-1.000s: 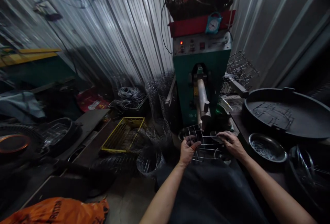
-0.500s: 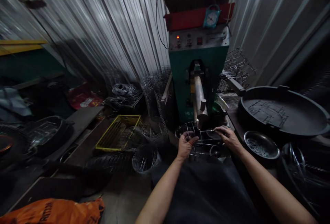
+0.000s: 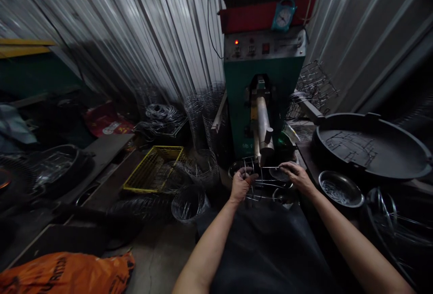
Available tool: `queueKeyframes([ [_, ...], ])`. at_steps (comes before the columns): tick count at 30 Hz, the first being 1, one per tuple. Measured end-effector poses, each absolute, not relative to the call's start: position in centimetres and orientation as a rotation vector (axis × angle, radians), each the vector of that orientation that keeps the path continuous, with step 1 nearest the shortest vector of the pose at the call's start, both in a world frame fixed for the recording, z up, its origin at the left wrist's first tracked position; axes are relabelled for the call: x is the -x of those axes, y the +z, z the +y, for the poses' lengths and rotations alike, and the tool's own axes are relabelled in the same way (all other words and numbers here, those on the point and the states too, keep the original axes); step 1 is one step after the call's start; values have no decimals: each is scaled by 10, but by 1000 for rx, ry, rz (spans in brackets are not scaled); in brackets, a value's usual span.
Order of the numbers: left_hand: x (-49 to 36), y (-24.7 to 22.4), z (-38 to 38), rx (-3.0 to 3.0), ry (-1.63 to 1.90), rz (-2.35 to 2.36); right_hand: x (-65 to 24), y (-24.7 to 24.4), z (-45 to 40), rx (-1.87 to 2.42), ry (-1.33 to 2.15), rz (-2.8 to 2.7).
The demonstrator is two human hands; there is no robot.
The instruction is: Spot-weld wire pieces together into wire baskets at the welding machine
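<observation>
Hands: left hand (image 3: 241,182) is curling its fingers around the wire frame (image 3: 262,183); right hand (image 3: 293,174) is pinching the frame's far side.
Where: the frame is sitting just under the metal arm (image 3: 263,125) of the green machine (image 3: 262,82), in front of the person's lap.
Handling: looks light, stiff and springy; thin wires likely bend if squeezed, so gripping the two opposite rims seems best.
Count: one frame in hand, two hands on it, one steel bowl (image 3: 341,189) and one black tray (image 3: 372,147) to the right.
</observation>
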State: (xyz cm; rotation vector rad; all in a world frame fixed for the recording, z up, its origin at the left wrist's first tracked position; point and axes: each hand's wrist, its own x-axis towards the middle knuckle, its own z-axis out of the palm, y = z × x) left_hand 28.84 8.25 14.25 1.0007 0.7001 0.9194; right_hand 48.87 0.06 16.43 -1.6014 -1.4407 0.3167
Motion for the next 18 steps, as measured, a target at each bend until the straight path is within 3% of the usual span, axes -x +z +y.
queueKeyframes([
  [18,-289,144,86,-992,899,711,-488,161,1,1619,321,-1395],
])
